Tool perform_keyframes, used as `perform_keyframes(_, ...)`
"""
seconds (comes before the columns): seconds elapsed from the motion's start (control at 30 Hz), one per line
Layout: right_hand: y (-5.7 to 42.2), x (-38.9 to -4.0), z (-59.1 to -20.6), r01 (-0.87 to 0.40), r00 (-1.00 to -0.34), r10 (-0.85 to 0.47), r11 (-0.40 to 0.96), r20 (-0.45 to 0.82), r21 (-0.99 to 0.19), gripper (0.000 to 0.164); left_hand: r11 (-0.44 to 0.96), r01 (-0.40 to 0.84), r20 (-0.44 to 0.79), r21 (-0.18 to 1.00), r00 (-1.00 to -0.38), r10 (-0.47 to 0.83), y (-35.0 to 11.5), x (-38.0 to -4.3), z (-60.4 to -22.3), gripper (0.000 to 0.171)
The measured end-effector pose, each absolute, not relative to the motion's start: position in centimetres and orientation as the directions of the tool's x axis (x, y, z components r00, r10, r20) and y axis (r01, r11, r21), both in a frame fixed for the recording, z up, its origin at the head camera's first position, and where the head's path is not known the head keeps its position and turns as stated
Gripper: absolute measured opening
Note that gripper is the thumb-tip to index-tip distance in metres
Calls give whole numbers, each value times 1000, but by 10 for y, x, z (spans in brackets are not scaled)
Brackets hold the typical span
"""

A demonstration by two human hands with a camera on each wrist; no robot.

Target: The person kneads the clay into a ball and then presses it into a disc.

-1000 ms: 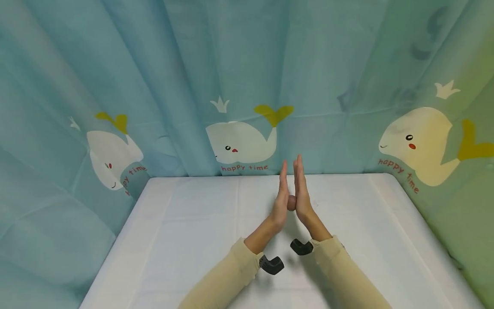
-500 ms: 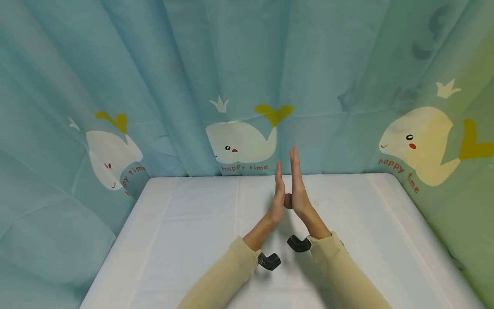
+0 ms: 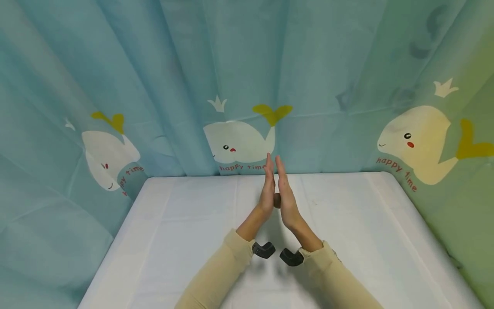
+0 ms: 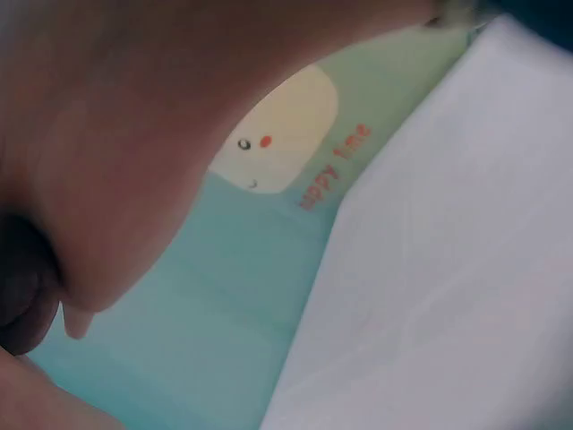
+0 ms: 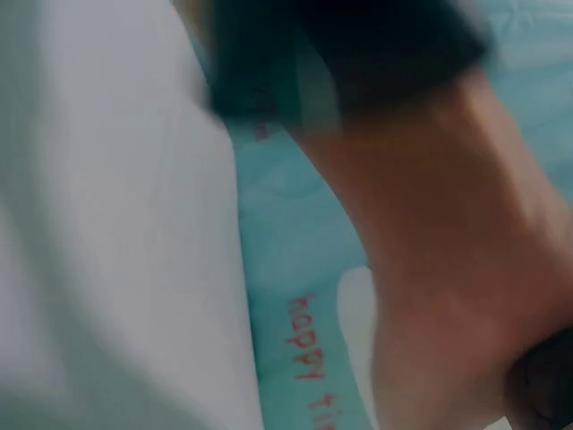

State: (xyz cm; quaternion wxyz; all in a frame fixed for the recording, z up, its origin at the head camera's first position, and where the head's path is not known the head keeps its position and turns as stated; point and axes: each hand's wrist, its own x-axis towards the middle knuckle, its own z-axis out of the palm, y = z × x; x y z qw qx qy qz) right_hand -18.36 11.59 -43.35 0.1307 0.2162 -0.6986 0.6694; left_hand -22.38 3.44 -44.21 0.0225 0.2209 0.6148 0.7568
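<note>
A small, roundish brown ball (image 3: 277, 200) sits between my two palms, above the white table; its exact kind is unclear. My left hand (image 3: 267, 191) presses it from the left with fingers straight and pointing away. From the right, the palm of my right hand (image 3: 287, 201) touches it, fingers straight too. The fingertips of both hands lean close together. In the left wrist view the dark brown ball (image 4: 25, 296) shows at the left edge, with a crease on its surface. The right wrist view has part of the ball (image 5: 546, 381) in the lower right corner.
A white-covered table (image 3: 185, 240) lies below the hands. Behind it hangs a blue-green curtain (image 3: 328, 86) printed with whales. Black wrist devices (image 3: 292, 257) stick out from both beige sleeves (image 3: 220, 274) and stand near each other.
Both hands have shifted left with the ball between them. The right hand slid forward, then came back toward the person, while the left moved the opposite way. The wrist devices are closer together.
</note>
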Motion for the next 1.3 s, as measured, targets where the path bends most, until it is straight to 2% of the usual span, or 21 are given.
perform_keyframes(0.23, 135, -204, -451, -404, -912, -103, 67, 396, -912, 53, -298, 224, 314, 928, -900, 302, 44, -209, -443, 65)
perform_keyframes(0.33, 133, -197, -465, -344, -933, -119, 9, 341, -939, 53, -310, 265, 354, 913, -892, 281, 44, -208, -439, 72)
perform_keyframes(0.43, 125, -181, -469, -347, -931, -111, -27, 348, -938, 54, -263, 290, 360, 920, -891, 278, 41, -212, -441, 68)
perform_keyframes(0.57, 123, -170, -455, -400, -913, -106, 26, 395, -916, 55, -218, 253, 309, 943, -907, 285, 42, -214, -453, 60)
perform_keyframes(0.7, 137, -188, -444, -359, -930, -111, 71, 350, -931, 57, -225, 225, 291, 948, -898, 329, 48, -203, -459, 60)
perform_keyframes(0.83, 148, -209, -456, -259, -961, -111, 40, 253, -965, 58, -248, 237, 310, 939, -896, 318, 50, -194, -452, 62)
perform_keyframes(0.93, 143, -205, -468, -209, -970, -131, 12, 206, -978, 56, -264, 235, 308, 935, -909, 282, 47, -198, -447, 63)
perform_keyframes(1.03, 131, -188, -468, -230, -963, -148, 19, 224, -973, 56, -249, 229, 291, 941, -924, 247, 43, -207, -450, 60)
perform_keyframes(1.13, 122, -177, -459, -305, -944, -143, 40, 297, -952, 57, -220, 239, 290, 946, -927, 238, 41, -214, -459, 60)
perform_keyframes(1.3, 129, -188, -444, -377, -925, -77, 77, 371, -923, 58, -207, 209, 267, 956, -912, 311, 45, -202, -466, 64)
